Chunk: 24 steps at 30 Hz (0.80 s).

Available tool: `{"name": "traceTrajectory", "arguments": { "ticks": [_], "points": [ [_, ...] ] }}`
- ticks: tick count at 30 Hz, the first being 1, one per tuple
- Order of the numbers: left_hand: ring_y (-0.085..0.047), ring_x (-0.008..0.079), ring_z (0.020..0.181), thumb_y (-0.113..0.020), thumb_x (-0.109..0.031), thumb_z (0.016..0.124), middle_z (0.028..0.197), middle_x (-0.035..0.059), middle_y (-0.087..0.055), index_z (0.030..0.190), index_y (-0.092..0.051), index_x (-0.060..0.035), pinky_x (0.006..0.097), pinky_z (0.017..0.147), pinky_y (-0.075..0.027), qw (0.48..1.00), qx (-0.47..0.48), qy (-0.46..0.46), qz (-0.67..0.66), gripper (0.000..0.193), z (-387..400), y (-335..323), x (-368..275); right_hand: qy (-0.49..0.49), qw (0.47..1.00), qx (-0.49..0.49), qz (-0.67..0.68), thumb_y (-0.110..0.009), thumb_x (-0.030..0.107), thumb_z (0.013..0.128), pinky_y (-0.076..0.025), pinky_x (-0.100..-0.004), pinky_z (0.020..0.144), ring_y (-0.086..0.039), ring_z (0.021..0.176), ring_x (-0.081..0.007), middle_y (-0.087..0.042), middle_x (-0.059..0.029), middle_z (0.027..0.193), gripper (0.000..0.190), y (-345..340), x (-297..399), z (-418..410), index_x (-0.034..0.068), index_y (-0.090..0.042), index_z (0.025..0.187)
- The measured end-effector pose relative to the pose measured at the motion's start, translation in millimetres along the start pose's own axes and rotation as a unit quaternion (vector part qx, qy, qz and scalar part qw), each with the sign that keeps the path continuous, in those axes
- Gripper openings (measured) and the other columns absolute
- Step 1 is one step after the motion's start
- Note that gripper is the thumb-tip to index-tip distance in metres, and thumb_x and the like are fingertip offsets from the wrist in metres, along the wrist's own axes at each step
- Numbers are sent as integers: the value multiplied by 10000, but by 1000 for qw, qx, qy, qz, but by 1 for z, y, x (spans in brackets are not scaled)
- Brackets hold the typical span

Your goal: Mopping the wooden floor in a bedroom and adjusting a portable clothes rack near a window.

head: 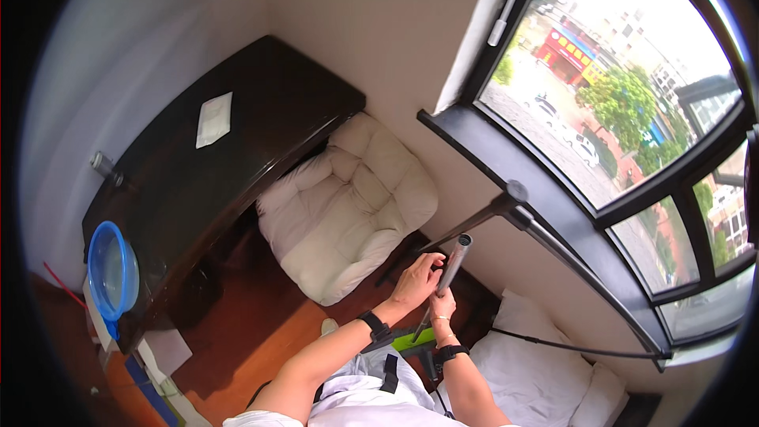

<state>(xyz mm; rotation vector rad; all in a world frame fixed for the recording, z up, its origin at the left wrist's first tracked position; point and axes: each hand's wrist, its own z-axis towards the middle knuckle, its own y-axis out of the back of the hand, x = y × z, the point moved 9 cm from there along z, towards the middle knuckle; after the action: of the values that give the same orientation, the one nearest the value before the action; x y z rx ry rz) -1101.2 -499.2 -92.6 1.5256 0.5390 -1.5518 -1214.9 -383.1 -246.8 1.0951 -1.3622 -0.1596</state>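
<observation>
My right hand (443, 305) is closed around a grey metal tube (455, 264) with an open, threaded-looking upper end. My left hand (420, 279) is beside the tube's upper part, its fingers bent and apart; whether they touch the tube is unclear. Lower down, a thin rod runs towards a bright green piece (414, 340) near my legs, partly hidden by my arms. Behind the tube stands a dark metal stand (516, 201) with a round joint and a long bent arm reaching right.
A cream padded chair (350, 207) sits by a dark desk (261, 89) holding a white packet (214, 120), a blue-rimmed basin (112, 273) and a glass jar (105, 166). The black windowsill (474, 142) and a white-covered bed (522, 373) are at right.
</observation>
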Motion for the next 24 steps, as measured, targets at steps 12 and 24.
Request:
{"name": "traceTrajectory", "arguments": {
  "ticks": [12, 24],
  "points": [
    [-547, 157, 629, -511, -88, 738, 860, 76, -537, 1094, -418, -79, 278, 613, -456, 991, 127, -31, 29, 369, -21, -51, 7, -6, 992, -122, 25, -605, 354, 679, -421, -386, 570, -559, 618, -316, -564, -162, 649, 335, 67, -35, 46, 24, -549, 678],
    [-557, 254, 798, -482, -181, 775, 839, 113, -568, 1000, -471, -66, 337, 700, -444, 957, 284, 32, 56, 253, -62, -106, 43, -159, 933, -321, 29, -669, 372, 586, -428, -356, 687, -555, 707, -236, -593, -125, 757, 384, 195, -195, 191, 38, -570, 748]
  ]
}}
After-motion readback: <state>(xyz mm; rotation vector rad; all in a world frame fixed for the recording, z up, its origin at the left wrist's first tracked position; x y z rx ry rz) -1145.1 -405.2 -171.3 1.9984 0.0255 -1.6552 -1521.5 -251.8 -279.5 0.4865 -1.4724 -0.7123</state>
